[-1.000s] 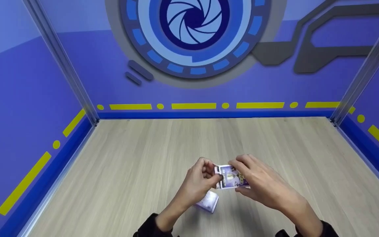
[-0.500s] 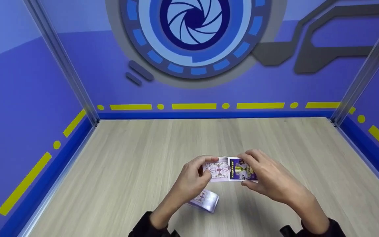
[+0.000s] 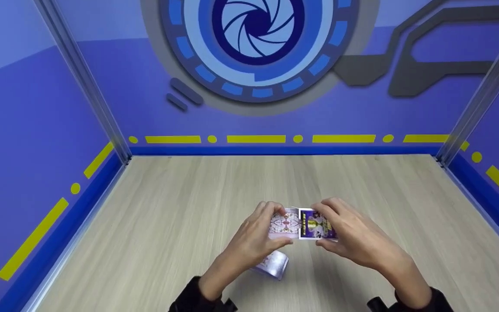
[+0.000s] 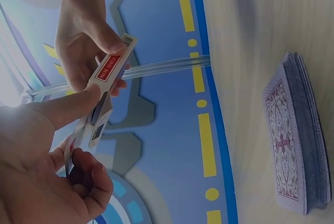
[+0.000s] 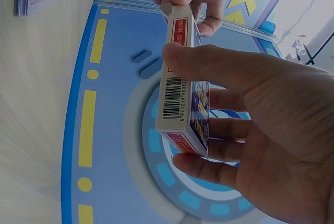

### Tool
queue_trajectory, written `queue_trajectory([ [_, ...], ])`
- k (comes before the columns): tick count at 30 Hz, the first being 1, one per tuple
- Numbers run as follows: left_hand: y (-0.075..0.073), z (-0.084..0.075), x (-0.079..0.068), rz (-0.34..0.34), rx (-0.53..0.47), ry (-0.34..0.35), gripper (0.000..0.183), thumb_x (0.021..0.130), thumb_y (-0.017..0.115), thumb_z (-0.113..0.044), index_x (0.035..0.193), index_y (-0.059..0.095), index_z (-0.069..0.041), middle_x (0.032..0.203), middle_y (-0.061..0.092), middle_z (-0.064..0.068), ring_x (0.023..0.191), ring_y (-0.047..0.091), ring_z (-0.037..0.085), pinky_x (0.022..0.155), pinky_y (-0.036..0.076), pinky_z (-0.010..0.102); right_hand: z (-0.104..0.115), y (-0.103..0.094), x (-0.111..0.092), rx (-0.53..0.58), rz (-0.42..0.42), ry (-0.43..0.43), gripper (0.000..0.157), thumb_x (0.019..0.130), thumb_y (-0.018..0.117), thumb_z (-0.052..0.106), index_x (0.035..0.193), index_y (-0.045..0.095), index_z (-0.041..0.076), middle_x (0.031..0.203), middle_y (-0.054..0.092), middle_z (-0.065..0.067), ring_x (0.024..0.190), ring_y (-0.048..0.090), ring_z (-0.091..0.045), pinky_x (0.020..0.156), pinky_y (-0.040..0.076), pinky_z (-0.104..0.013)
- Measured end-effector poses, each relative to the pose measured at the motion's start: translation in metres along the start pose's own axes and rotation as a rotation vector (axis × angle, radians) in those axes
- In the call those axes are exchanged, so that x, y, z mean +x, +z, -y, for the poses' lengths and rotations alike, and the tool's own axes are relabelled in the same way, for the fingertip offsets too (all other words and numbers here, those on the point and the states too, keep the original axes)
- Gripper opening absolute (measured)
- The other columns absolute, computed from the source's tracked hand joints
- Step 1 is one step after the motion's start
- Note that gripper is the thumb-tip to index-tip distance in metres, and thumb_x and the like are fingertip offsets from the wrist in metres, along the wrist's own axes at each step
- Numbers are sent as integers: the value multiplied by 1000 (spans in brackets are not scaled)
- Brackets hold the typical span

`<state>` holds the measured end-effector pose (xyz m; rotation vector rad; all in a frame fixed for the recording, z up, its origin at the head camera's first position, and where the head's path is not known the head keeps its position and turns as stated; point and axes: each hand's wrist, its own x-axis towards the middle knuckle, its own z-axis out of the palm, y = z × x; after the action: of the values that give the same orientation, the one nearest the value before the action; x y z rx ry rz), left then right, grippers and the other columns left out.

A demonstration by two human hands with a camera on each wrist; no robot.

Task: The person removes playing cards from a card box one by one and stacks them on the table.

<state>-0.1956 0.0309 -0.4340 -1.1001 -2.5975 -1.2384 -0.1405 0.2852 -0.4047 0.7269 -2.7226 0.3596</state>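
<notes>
Booth-like workspace: blue sci-fi wall panels (image 3: 249, 125), metal corner posts (image 3: 84, 78), wood-grain tabletop (image 3: 189, 208)

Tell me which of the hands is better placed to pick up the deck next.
Probably the left hand: in the head view it is nearer the deck and partly hides it. It would need to release the box, which the right hand also grips and could hold alone.

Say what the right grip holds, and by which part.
The right grip holds the box by its narrow long sides, thumb beside the barcode.
</notes>
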Motion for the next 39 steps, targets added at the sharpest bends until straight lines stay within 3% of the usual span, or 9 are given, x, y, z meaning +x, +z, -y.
queue_trajectory([
  [4, -2, 1, 0, 25, 8, -1, 68, 83, 88, -25, 141, 54, -15, 118, 56, -2, 93, 54, 8, 81, 50, 24, -1, 0, 0, 3, -3, -9, 71, 77, 93, 27, 137, 58, 11, 125, 58, -4, 105, 58, -15, 81, 58, -38],
  [7, -4, 1, 0, 33, 32, -5, 69, 83, 88, -26, 142, 56, -16, 114, 51, -3, 89, 51, 8, 77, 49, 22, -2, 0, 0, 5, 4, -9, 71, 77, 93, 27, 137, 58, 10, 125, 58, -5, 105, 58, -16, 82, 57, -38],
  [13, -4, 3, 1, 1, 184, 87, 65, 81, 90, -29, 135, 59, -11, 129, 44, 2, 113, 48, 14, 97, 47, 29, -3, 1, -1, 5, 3, -7, 72, 77, 93, 26, 137, 57, 12, 124, 58, -4, 104, 59, -15, 82, 57, -39],
  [17, -5, 5, 1, 20, 272, 127, 64, 83, 88, -30, 137, 60, -10, 127, 47, 2, 116, 46, 16, 100, 45, 31, -5, 0, -3, -2, -9, -14, 73, 75, 94, 25, 137, 58, 11, 122, 60, -5, 103, 59, -16, 82, 57, -40],
  [24, -13, 9, 1, 60, 337, 128, 62, 84, 86, -27, 139, 60, -13, 125, 50, 3, 113, 47, 17, 99, 45, 34, -10, -9, -8, -13, 3, 45, 69, 79, 91, 24, 137, 59, 7, 124, 62, -7, 103, 60, -19, 81, 55, -42],
  [30, -21, 12, 0, 81, 344, 109, 65, 83, 88, -25, 140, 60, -13, 129, 52, 5, 121, 48, 21, 107, 41, 38, -21, -20, -11, 3, -15, 103, 66, 79, 90, 19, 135, 60, 3, 124, 63, -11, 106, 60, -25, 83, 53, -44],
  [39, -22, 19, -2, 225, 378, 93, 66, 83, 87, -19, 143, 58, -14, 133, 54, 4, 126, 49, 19, 110, 42, 36, -30, -30, -16, 41, -11, 199, 66, 82, 86, 14, 139, 56, 0, 128, 60, -17, 105, 58, -27, 80, 54, -45],
])
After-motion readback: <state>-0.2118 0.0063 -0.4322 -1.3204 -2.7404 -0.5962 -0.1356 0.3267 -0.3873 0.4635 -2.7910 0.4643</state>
